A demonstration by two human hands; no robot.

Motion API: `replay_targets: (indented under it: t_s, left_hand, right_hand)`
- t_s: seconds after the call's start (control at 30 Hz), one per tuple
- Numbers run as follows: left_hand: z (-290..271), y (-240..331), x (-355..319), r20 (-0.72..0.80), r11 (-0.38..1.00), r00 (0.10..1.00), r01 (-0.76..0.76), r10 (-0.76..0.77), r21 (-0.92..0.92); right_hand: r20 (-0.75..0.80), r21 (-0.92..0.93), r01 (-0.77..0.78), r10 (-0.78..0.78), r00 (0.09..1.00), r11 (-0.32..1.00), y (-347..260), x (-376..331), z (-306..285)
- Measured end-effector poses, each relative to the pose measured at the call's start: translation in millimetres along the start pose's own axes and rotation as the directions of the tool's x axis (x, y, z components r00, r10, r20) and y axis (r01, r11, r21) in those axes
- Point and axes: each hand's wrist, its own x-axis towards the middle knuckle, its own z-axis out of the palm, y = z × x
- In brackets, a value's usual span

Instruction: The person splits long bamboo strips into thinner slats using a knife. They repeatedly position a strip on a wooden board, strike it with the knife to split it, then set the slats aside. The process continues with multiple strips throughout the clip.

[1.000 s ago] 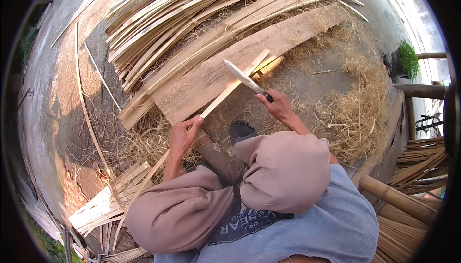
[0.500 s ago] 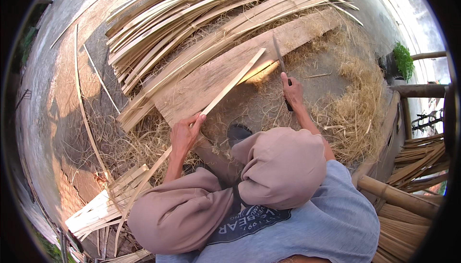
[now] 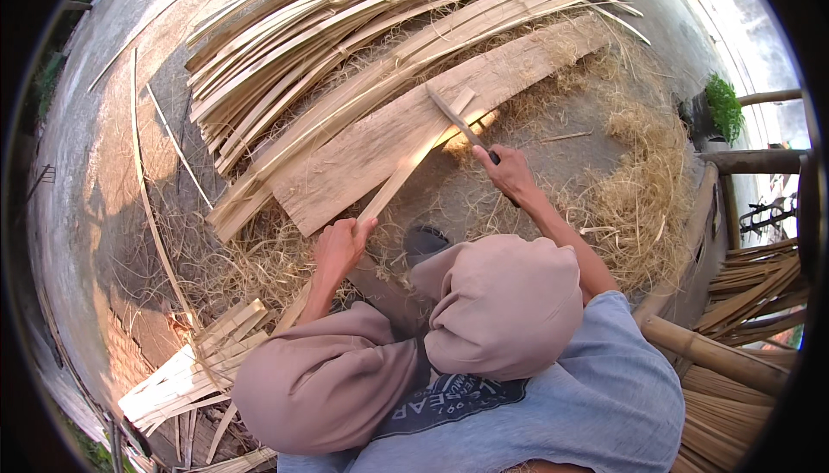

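Note:
My left hand (image 3: 338, 247) is closed around a long pale bamboo strip (image 3: 413, 162). The strip's far part lies over a wide wooden board (image 3: 345, 158), and its near part runs back past my left knee. A knife (image 3: 455, 116) with a long narrow blade and dark handle is gripped in my right hand (image 3: 508, 173). Its blade lies across the strip near the far end, pointing up and left over the board. Whether the edge bites into the strip cannot be made out.
Beyond the board lies a large pile of split strips (image 3: 302, 59). Curly shavings (image 3: 643, 188) cover the ground at right. More strips (image 3: 186, 369) lie at lower left. A bamboo rail (image 3: 717, 352) stands at my right, and a green plant (image 3: 724, 109) at far right.
My right hand has moved left, swinging the knife blade from beside the strip to across it. My left hand has shifted slightly nearer, and the strip has turned to show a broader face.

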Motion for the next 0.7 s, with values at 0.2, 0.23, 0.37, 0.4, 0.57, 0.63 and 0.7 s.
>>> replay_targets:
  t_s: [0.2, 0.23, 0.37, 0.4, 0.57, 0.63, 0.7]
  left_hand:
    - [34.2, -3.7, -3.5, -0.219, 0.975, 0.955, -0.169, 0.198, 0.141]
    - [33.2, -5.3, -2.5, -0.239, 0.967, 0.945, -0.182, 0.222, 0.18]
    - [49.6, -18.7, -5.0, -0.287, 0.949, 0.917, -0.214, 0.277, 0.233]
    - [53.9, -22.5, -4.6, -0.287, 0.946, 0.913, -0.227, 0.29, 0.233]
    - [48.2, -14.3, -4.5, -0.298, 0.94, 0.899, -0.264, 0.32, 0.216]
    - [37.3, -14.2, -12.5, -0.315, 0.947, 0.9, -0.24, 0.3, 0.214]
    - [37.2, -15.7, -2.4, -0.308, 0.944, 0.9, -0.248, 0.307, 0.216]
  right_hand:
    - [-0.018, 0.065, -0.216, 0.217, 0.976, 0.974, 21.3, 2.0, -9.2]
    - [-0.033, 0.123, -0.251, 0.256, 0.966, 0.96, 21.2, 11.6, -19.2]
    - [0.096, 0.08, -0.086, 0.078, 0.992, 0.993, -18.9, 1.7, -34.6]
    - [0.129, 0.027, 0.041, -0.044, 0.991, 0.999, -22.4, -14.8, -25.5]
    - [0.009, -0.069, 0.056, -0.056, 0.998, 0.996, 15.7, -26.6, -16.7]
    - [-0.084, 0.045, -0.176, 0.18, 0.98, 0.983, 32.7, 9.5, -28.6]
    - [-0.165, 0.177, -0.315, 0.343, 0.925, 0.933, 36.2, 25.5, -42.7]
